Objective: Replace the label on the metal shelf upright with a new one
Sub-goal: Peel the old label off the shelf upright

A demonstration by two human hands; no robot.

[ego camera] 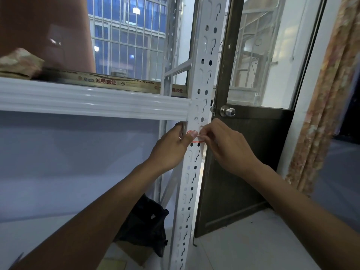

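Both hands are working on the white perforated shelf upright (196, 106), just below the point where the white shelf beam (93, 99) is joining it. The left hand (171, 147) is wrapping around the upright's edge, its thumb pressing on the red-bordered label (194, 136) stuck to the face. Just right of that thumb, the right hand (224, 147) is pinching what looks like the label's edge between 2 fingertips. Behind that grip, a door knob (227, 111) is showing.
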